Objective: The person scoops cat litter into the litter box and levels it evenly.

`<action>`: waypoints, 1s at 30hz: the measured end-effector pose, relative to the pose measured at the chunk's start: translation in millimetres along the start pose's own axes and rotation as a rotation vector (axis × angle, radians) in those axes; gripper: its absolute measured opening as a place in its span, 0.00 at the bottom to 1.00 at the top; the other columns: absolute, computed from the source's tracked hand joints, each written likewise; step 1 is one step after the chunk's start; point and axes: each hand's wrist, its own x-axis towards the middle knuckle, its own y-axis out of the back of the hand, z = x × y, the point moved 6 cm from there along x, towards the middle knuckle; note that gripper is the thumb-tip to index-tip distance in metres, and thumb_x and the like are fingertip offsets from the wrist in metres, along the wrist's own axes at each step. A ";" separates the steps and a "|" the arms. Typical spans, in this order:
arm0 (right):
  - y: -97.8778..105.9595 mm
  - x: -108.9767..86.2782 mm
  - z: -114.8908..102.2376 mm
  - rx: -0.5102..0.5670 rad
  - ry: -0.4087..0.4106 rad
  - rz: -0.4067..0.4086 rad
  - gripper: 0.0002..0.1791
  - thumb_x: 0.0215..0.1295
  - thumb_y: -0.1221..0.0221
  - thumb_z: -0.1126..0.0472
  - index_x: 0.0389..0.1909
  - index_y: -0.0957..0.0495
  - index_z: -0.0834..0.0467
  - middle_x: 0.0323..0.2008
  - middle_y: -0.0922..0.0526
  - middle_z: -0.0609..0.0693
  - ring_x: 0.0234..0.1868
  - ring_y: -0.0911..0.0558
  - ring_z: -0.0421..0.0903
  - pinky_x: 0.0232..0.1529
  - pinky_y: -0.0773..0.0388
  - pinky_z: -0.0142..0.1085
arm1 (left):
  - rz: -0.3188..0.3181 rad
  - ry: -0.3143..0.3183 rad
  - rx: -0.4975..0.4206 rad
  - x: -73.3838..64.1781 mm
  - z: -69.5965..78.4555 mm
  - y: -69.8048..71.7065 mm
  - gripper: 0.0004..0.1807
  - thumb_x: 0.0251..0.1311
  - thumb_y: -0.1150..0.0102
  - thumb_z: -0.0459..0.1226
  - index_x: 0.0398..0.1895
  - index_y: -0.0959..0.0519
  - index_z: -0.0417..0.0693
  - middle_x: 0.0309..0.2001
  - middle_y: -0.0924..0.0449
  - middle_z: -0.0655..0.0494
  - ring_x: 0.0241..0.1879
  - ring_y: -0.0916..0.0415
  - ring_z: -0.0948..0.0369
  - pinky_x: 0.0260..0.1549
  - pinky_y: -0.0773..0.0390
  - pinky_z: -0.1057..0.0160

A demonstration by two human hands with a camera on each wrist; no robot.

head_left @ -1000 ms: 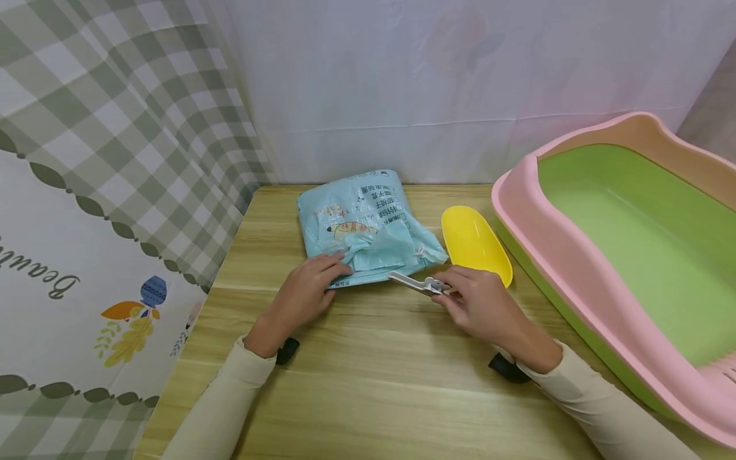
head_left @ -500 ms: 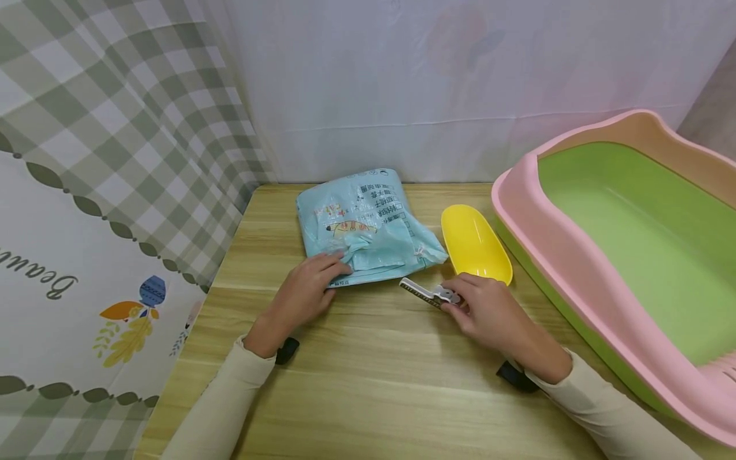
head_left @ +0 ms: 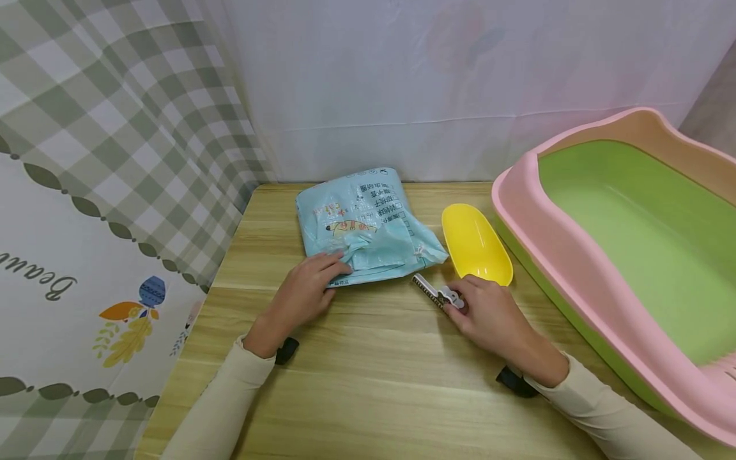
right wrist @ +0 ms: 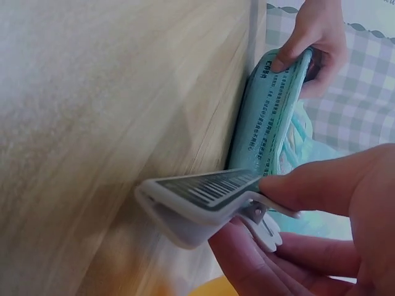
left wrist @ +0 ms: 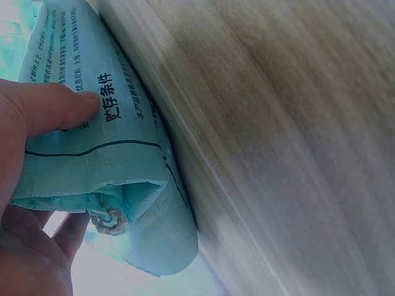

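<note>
Centre of frame: pinching slim white plastic clip [head_left: 428,288] in right hand [head_left: 489,314], slanting its long axis up-left toward folded pale-blue printed plastic bag [head_left: 359,220] just above; gripping bag's lower left with nearer left hand [head_left: 303,289].

Long cream sleeves [head_left: 223,402] with plain cuffs [head_left: 257,359], plus small, dark black wrist-worn devices [head_left: 516,382]
</note>
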 end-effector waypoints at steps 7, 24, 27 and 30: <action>0.4 -0.7 -1.0 -0.009 -0.006 0.033 0.17 0.61 0.24 0.64 0.49 0.13 0.67 0.33 0.15 0.53 0.27 0.21 0.45 0.27 0.23 0.42 | 0.004 -0.005 0.003 -0.6 0.5 -0.1 0.23 0.57 0.21 0.24 0.56 0.11 0.46 0.67 0.17 0.42 0.68 0.20 0.43 0.66 0.22 0.42; -8.0 -3.8 -7.9 -0.055 -0.010 -0.017 0.15 0.66 0.25 0.66 0.47 0.20 0.63 0.34 0.20 0.54 0.28 0.18 0.53 0.25 0.22 0.49 | 0.008 -0.003 -0.008 -0.3 1.2 1.5 0.23 0.57 0.21 0.23 0.56 0.11 0.46 0.67 0.17 0.42 0.68 0.21 0.43 0.66 0.22 0.41; -9.1 -4.1 -8.5 -0.090 -0.009 -0.029 0.14 0.66 0.24 0.65 0.43 0.21 0.62 0.31 0.21 0.53 0.25 0.20 0.52 0.24 0.23 0.47 | 0.003 0.002 -0.007 -0.1 1.1 1.3 0.22 0.58 0.22 0.23 0.56 0.11 0.46 0.67 0.17 0.42 0.68 0.21 0.43 0.66 0.22 0.41; -9.5 -4.2 -9.3 -0.128 0.008 -0.025 0.16 0.65 0.23 0.63 0.38 0.22 0.61 0.27 0.24 0.50 0.22 0.22 0.50 0.22 0.25 0.46 | 0.000 0.004 -0.004 0.3 1.4 1.4 0.22 0.58 0.22 0.23 0.56 0.11 0.45 0.68 0.17 0.42 0.68 0.21 0.43 0.66 0.22 0.41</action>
